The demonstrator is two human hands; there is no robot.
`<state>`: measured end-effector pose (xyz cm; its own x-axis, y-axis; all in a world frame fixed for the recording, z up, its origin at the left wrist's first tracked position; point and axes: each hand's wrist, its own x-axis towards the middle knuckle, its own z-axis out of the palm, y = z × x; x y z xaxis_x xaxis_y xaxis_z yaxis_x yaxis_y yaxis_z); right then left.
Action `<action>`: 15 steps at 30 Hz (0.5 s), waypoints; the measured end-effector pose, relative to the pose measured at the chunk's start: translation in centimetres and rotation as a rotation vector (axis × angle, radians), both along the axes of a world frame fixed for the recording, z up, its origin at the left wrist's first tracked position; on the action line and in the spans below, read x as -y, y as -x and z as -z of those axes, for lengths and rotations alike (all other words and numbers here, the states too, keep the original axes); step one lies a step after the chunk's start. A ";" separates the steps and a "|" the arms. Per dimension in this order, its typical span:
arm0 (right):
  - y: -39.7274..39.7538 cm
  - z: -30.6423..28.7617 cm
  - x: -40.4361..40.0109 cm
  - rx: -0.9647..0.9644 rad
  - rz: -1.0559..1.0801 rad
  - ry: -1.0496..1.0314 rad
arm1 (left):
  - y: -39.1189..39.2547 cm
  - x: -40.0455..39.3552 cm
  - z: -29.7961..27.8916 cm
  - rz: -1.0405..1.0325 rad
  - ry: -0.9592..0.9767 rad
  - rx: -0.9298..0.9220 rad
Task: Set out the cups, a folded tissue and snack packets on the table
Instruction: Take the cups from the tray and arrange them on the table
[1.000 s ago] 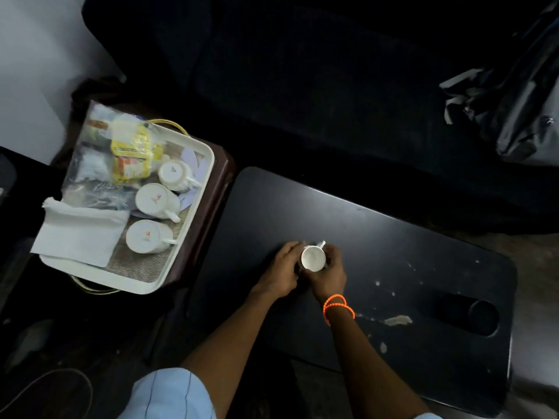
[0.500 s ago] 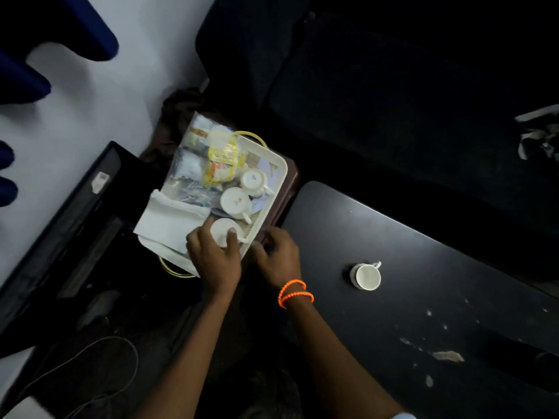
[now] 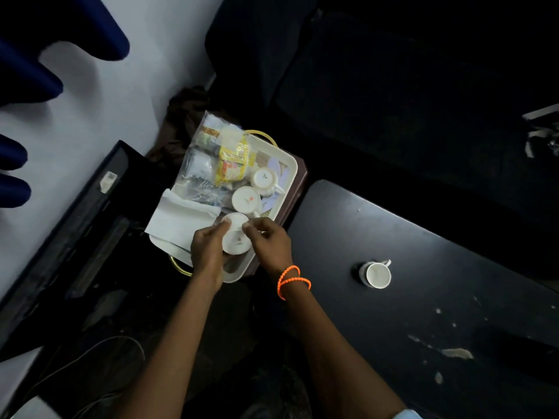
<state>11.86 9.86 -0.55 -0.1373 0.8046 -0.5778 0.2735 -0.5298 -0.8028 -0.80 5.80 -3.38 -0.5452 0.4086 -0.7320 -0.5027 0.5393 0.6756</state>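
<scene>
The left hand (image 3: 208, 252) and the right hand (image 3: 269, 241) hold one white cup (image 3: 236, 238) between them, above the near end of the white tray (image 3: 292, 167). The left fingers curl around the cup's left side; the right thumb and forefinger pinch its right side. The cup is tilted, base facing up. An orange beaded bracelet (image 3: 292, 281) circles the right wrist.

Two more cups sit upside down in the tray: the middle cup (image 3: 246, 200) just beyond the held cup, and the far cup (image 3: 264, 178) beyond that. A folded tissue (image 3: 178, 219) lies at the tray's left, partly over the rim. Clear snack packets (image 3: 211, 164), one with a yellow label, fill the tray's far left.

One upright cup (image 3: 376, 275) stands on the dark table (image 3: 423, 328), well apart from the tray, handle pointing away.
</scene>
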 end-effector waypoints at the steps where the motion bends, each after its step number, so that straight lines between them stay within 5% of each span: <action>1: -0.7 -0.3 0.0 -0.034 0.032 0.003 | -0.7 0.1 -0.3 -0.012 -0.079 0.056; 6: -6.0 -0.7 0.2 -0.065 0.115 -0.068 | -5.5 -0.4 -2.0 0.077 -0.319 0.221; 11: -14.7 -0.4 1.8 0.018 0.186 -0.149 | -12.9 -1.7 -1.7 0.278 -0.304 0.311; 15: -21.5 0.2 4.8 0.207 0.453 -0.165 | -21.2 -2.1 -1.2 0.571 -0.296 0.225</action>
<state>33.33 5.04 -0.78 0.3490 0.8393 -0.4169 0.2075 -0.5030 -0.8390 20.43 7.94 -2.22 -0.0323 0.7874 -0.6155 -0.3395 0.5706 0.7478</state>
